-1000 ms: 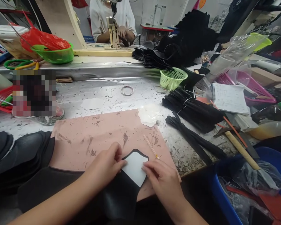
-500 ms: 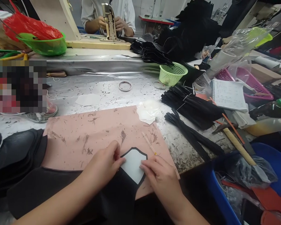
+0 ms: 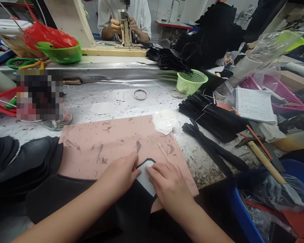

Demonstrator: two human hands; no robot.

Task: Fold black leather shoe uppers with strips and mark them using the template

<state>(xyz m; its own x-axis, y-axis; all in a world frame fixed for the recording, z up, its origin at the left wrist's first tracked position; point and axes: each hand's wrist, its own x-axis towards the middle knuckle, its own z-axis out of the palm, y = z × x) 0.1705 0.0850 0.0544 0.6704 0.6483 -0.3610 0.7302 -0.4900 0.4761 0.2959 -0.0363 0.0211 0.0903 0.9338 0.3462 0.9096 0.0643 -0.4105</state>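
Observation:
A black leather-like piece [image 3: 131, 209] lies in front of me, partly over a pink board [image 3: 86, 148]. On its pointed end sits a pale white patch [image 3: 145, 180] with a dark margin round it. My left hand [image 3: 125, 170] pinches the left edge of this end between thumb and fingers. Stretched flat across the patch's upper right, the fingers of my right hand [image 3: 168, 182] press on it and hide part of it. A thin pale stick [image 3: 164, 152] lies on the board just beyond my right hand.
Stacked black pieces [image 3: 38, 158] stand at the left. White cut patches [image 3: 164, 121], a tape roll [image 3: 140, 94], a green basket [image 3: 191, 82] and bundled black strips [image 3: 210, 114] lie beyond. At right are a hammer [image 3: 266, 162] and a blue bin [image 3: 243, 216]. A person [image 3: 125, 25] works opposite.
My right hand has moved left and up onto the white patch, its fingers now flat over the upper part. My left hand keeps its pinch. The whole view has shifted slightly.

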